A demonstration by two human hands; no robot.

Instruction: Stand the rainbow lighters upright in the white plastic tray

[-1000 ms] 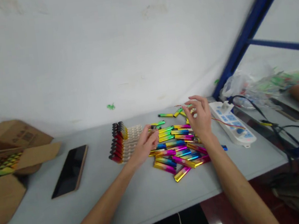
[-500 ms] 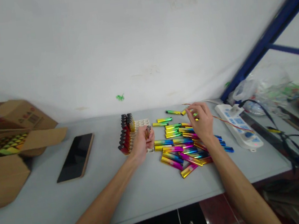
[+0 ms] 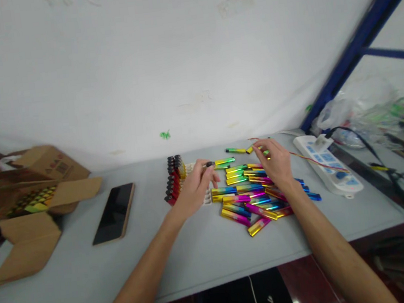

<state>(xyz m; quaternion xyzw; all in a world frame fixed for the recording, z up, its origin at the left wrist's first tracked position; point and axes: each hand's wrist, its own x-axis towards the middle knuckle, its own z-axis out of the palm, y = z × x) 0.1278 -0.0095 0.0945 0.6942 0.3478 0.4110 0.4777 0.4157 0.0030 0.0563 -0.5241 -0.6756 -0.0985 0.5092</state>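
My left hand [image 3: 195, 186] is closed around a black-topped lighter [image 3: 210, 164], whose top points right; its body is mostly hidden by the fingers. Under and behind that hand is a white tray with holes [image 3: 207, 199], partly covered. Red and gold lighters with black tops [image 3: 173, 179] stand upright in rows on its left side. At the back of a loose pile, my right hand [image 3: 274, 159] pinches a green-and-yellow lighter [image 3: 267, 154], largely covered by the fingers. Many shiny lighters [image 3: 239, 198] in yellow, blue, pink and green lie between and below the hands.
A phone [image 3: 114, 214] lies left of the tray. Farther left, an open cardboard box [image 3: 63, 163] holds yellow-green lighters. On the right are a power strip [image 3: 327, 165] with a plug and cables, a blue metal frame [image 3: 351, 49] and clear plastic bags [image 3: 340, 112].
My left hand has turned and moved slightly up and right, tipping its lighter from upright towards the right. The right hand stays nearly in place. The view has shifted slightly.
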